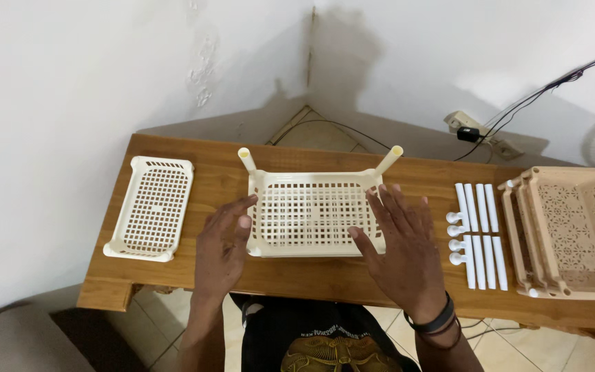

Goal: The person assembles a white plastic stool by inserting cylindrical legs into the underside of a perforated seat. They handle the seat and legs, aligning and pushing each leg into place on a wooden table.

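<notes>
Head view: I see the cream lattice tray (315,215) at the centre of the wooden table (208,176), two pegs (247,160) upright at its far corners. The left hand (223,251) and right hand (401,248) flank it, fingers spread and released, fingertips touching its sides. White tubes (480,234) lie right, beside stacked beige trays (566,231); another cream tray (151,207) lies left.

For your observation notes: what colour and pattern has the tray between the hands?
Cream tray, a grid of square holes, seen in the head view.
</notes>
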